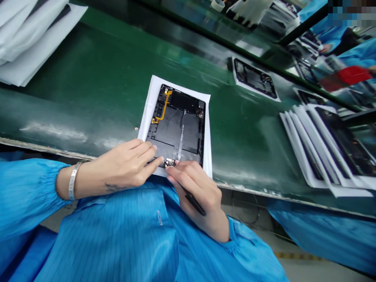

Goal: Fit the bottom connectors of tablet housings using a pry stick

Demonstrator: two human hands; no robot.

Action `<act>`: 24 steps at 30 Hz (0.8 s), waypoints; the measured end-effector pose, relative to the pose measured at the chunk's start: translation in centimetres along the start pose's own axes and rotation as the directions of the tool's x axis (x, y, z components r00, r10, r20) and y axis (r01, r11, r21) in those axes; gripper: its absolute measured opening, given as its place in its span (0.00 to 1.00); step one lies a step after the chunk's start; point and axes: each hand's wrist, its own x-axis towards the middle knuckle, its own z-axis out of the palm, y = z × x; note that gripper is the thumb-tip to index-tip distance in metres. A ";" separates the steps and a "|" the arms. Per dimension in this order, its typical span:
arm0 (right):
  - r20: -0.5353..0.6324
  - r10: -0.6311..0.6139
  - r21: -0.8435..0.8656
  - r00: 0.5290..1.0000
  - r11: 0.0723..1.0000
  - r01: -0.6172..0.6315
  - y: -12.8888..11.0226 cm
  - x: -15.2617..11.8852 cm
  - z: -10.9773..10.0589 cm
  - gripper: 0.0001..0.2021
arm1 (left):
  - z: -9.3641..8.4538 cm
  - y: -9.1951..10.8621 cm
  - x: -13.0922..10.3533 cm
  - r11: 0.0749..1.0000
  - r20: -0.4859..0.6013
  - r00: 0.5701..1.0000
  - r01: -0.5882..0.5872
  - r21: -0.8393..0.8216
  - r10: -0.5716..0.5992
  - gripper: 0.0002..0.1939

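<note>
An opened black tablet (178, 123) with a yellow flex cable lies on a white sheet (208, 156) on the green conveyor belt (96, 82). My left hand (125, 166) rests on the tablet's near edge, fingertips pressing beside a small metal connector part (170, 163). My right hand (195, 192) grips a thin black tool (194, 203) and its fingertips touch the same connector part at the tablet's bottom edge. A silver bracelet circles my left wrist. Both sleeves are blue.
Another opened tablet (255, 78) on a white sheet lies farther along the belt. A fanned stack of tablets on sheets (326, 150) sits at the right. White sheets (29, 39) are piled at the far left. Other people in blue coats are at the top right.
</note>
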 end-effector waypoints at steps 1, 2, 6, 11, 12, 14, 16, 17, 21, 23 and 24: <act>0.012 -0.010 -0.017 1.000 1.000 0.010 -0.1 -0.1 0.0 0.09 | 0.0 0.0 -0.1 1.000 -0.003 1.000 -0.011 0.011 0.011 0.14; 0.013 -0.013 -0.025 1.000 1.000 0.013 -0.2 -0.1 -0.1 0.09 | 0.1 0.0 -0.3 1.000 -0.005 1.000 -0.021 0.018 0.021 0.14; -0.067 0.026 0.033 0.997 0.999 -0.023 0.0 0.0 -0.7 0.09 | 0.1 0.0 -1.4 0.994 0.038 0.999 0.041 -0.098 -0.038 0.14; -0.016 -0.050 -0.003 0.999 0.999 0.050 1.4 0.4 0.0 0.12 | 0.1 0.2 -2.6 0.952 0.083 0.987 0.153 -0.264 -0.136 0.12; 0.043 -0.054 -0.043 0.998 0.998 0.056 1.6 0.5 0.3 0.12 | 0.2 0.2 -2.8 0.948 0.069 0.986 0.167 -0.270 -0.154 0.09; 0.113 -0.065 -0.100 0.992 0.992 0.076 1.8 0.8 1.1 0.12 | 0.6 0.4 -3.2 0.942 0.046 0.981 0.193 -0.273 -0.187 0.07; 0.097 -0.099 -0.102 0.990 0.989 0.109 1.9 1.0 1.8 0.14 | 1.0 0.6 -3.5 0.944 0.020 0.977 0.209 -0.257 -0.211 0.06; 0.085 -0.118 -0.093 0.989 0.988 0.126 1.8 1.0 2.0 0.13 | 1.1 0.8 -3.6 0.947 0.001 0.977 0.208 -0.246 -0.215 0.06; 0.100 -0.175 -0.152 0.979 0.970 0.189 1.6 0.6 2.4 0.06 | 1.1 0.8 -4.4 0.952 -0.056 0.980 0.171 -0.254 -0.190 0.08; 0.102 -0.174 -0.214 0.979 0.958 0.193 1.4 0.6 2.5 0.09 | 0.5 -0.4 -4.9 0.903 -0.019 0.953 0.281 -0.324 -0.303 0.07; 0.077 -0.167 -0.230 0.983 0.956 0.180 1.2 0.8 2.5 0.11 | 0.2 -1.4 -5.1 0.839 0.036 0.912 0.392 -0.378 -0.409 0.08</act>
